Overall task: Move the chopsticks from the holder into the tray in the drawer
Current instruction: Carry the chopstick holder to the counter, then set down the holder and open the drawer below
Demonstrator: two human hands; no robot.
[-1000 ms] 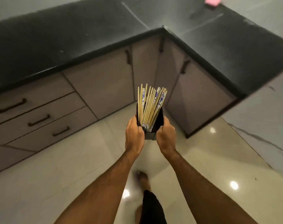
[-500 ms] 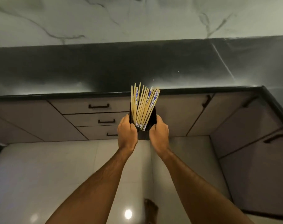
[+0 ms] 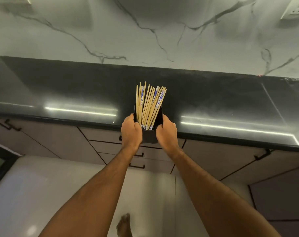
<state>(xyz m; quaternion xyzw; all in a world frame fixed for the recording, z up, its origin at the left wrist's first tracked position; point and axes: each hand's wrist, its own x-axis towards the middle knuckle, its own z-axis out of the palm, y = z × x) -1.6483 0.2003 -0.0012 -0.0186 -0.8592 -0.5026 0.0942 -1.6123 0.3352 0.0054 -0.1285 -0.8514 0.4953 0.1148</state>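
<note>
At the centre of the frame we grasp the black holder [image 3: 148, 134] between left hand [image 3: 130, 132] and right hand [image 3: 166, 134], and its loose chopsticks [image 3: 149, 106] could spill if we tilt it.

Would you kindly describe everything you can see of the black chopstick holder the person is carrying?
The holder is a small, dark, box-shaped container with flat, matte sides and an open top; its material cannot be told. It is held roughly upright in the air, in front of the black countertop edge and above the closed drawers. The left hand and right hand clasp its two sides, hiding much of them. A bundle of pale wooden chopsticks, some with blue-and-white ends, stands inside and fans out above the rim.
</note>
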